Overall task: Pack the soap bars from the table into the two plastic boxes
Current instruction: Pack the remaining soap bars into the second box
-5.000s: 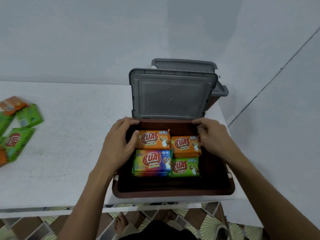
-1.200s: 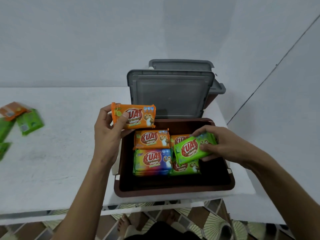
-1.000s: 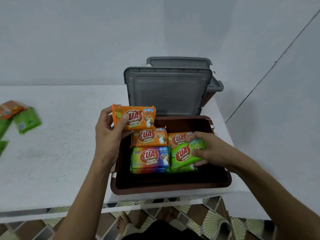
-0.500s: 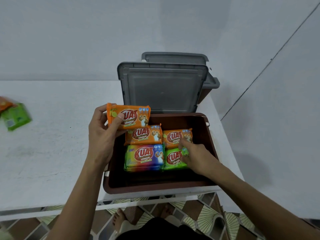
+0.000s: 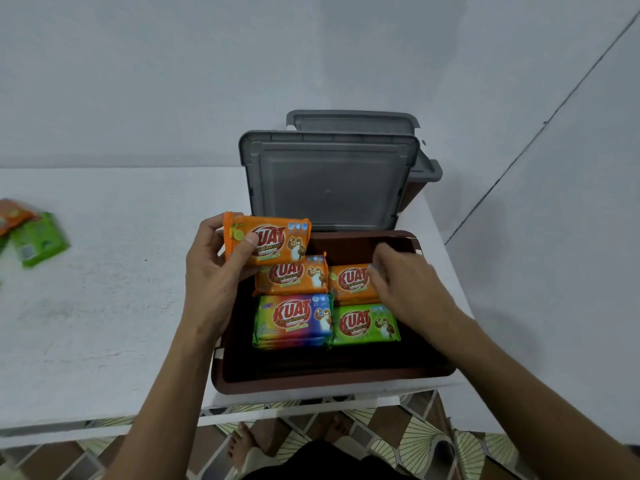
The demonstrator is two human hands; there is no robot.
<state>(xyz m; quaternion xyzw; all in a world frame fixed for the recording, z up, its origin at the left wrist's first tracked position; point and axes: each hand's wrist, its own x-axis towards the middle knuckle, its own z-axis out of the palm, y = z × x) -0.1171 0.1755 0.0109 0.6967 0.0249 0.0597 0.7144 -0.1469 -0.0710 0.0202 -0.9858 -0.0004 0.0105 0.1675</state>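
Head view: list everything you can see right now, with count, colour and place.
Plastic box: one, brown, open, table's near edge.
Lid: one, grey, upright behind it.
Second box: one, brown, grey lid, further back.
Soap bars in box: four tops showing; two orange at back, rainbow front left, green front right.
Held soap bar: one, orange, over box's back-left corner.
Loose soap bars: at least two, green and orange, table's left edge, cropped.
Table: one, white.
Left hand: grips held bar.
Right hand: fingers on back-right orange bar.

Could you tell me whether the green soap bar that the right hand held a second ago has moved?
Yes. The green soap bar has gone down into the brown box, onto the front right stack; the right hand has let it go.
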